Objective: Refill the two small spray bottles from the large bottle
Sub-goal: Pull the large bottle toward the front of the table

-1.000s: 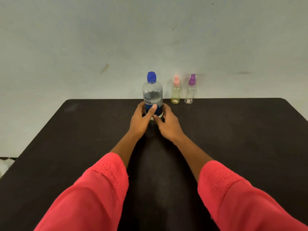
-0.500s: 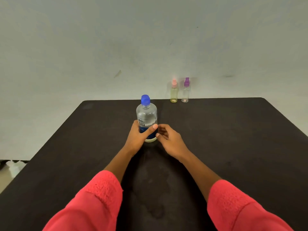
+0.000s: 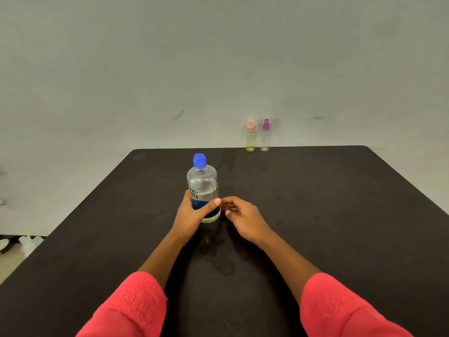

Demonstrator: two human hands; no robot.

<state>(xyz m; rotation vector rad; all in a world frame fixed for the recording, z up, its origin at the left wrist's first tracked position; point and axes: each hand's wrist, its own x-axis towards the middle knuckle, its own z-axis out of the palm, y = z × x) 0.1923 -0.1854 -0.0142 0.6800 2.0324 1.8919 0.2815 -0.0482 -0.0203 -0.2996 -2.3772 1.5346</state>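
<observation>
The large clear bottle (image 3: 202,186) with a blue cap and blue label stands upright on the dark table (image 3: 328,203), partly filled with clear liquid. My left hand (image 3: 192,216) is wrapped around its lower half. My right hand (image 3: 245,218) hovers just to the right of the bottle, fingers loosely curled and apart, holding nothing. Two small spray bottles stand side by side at the table's far edge against the wall: a yellowish one with a pink top (image 3: 250,139) and a clear one with a purple top (image 3: 265,138).
A pale wall rises directly behind the table's far edge. Wet smears mark the tabletop (image 3: 223,263) between my forearms. Some white objects (image 3: 26,242) lie on the floor to the left of the table.
The large bottle has come from the far edge beside the spray bottles toward me, to the table's middle. My right hand has let go of it and now sits beside it.
</observation>
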